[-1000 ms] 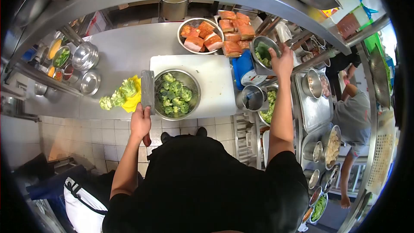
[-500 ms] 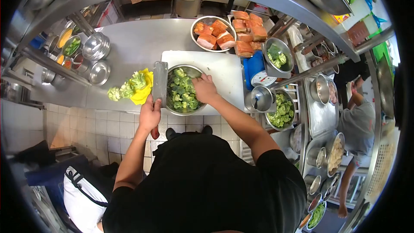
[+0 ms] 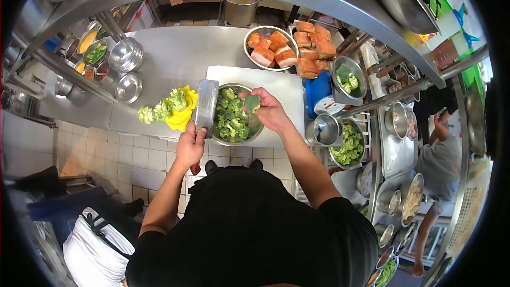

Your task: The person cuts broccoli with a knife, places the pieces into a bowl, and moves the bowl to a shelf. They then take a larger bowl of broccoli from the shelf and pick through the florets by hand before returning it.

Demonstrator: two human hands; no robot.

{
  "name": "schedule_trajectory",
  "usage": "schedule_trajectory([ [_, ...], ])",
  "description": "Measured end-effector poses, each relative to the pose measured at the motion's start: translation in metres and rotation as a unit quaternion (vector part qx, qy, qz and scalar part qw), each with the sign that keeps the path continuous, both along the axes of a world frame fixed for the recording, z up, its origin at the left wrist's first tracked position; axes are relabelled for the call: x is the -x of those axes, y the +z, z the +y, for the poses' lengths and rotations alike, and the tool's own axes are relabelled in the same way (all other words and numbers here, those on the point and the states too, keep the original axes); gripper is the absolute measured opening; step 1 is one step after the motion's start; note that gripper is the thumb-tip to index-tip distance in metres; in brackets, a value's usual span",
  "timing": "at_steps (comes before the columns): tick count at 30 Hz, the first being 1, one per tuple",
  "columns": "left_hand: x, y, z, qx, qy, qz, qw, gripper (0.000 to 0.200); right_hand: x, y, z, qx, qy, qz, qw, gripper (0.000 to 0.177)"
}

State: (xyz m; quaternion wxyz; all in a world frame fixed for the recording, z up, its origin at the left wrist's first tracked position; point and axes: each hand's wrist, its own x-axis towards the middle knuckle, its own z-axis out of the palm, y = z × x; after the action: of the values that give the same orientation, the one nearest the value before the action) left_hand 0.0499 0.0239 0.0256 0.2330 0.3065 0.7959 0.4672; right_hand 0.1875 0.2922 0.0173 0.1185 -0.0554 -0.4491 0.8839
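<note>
Your right hand pinches a broccoli floret over the colander, centre frame. Your left hand grips the cleaver. Risk: the blade beside the rim could nick a reaching hand.

The person is leaning over the near edge of the counter, both bare forearms stretching forward from short black sleeves. The left hand is sitting right at that near edge, fingers curling tight around the handle of a cleaver, wrist straight and elbow tucked close to the body. The right arm is angling in from the right, elbow bending outward. The right hand is hovering further in, fingertips pinching a broccoli floret. The two hands are sitting near each other without touching.
</note>
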Motion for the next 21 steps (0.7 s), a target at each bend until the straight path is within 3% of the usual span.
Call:
schedule_trajectory([
  [1, -0.002, 0.006, 0.002, 0.008, 0.000, -0.002, 1.000, 0.022, 0.001, -0.004, 0.000, -0.023, -0.009, -0.017, 1.000, 0.071],
  [4, -0.006, 0.014, 0.007, 0.021, -0.019, -0.010, 1.000, 0.022, 0.006, -0.011, -0.004, -0.260, -0.090, -0.083, 0.958, 0.074],
  [7, -0.014, 0.020, 0.011, 0.017, -0.020, -0.021, 0.999, 0.022, -0.001, 0.035, -0.019, -0.200, -0.078, -0.138, 0.967, 0.072],
  [10, -0.015, -0.002, 0.010, -0.003, -0.043, 0.002, 0.999, 0.018, -0.003, 0.040, -0.021, 0.140, -0.005, -0.089, 0.986, 0.071],
  [16, -0.018, 0.002, 0.016, 0.007, -0.037, 0.049, 0.998, 0.020, 0.005, -0.010, -0.018, 0.103, -0.085, -0.235, 0.963, 0.053],
  [19, -0.026, 0.022, 0.021, 0.031, -0.026, 0.051, 0.998, 0.025, 0.005, -0.015, -0.023, 0.170, -0.088, -0.237, 0.953, 0.046],
  [21, -0.033, 0.025, 0.023, 0.046, -0.031, 0.116, 0.992, 0.024, 0.006, -0.009, -0.028, 0.180, -0.102, -0.228, 0.951, 0.044],
])
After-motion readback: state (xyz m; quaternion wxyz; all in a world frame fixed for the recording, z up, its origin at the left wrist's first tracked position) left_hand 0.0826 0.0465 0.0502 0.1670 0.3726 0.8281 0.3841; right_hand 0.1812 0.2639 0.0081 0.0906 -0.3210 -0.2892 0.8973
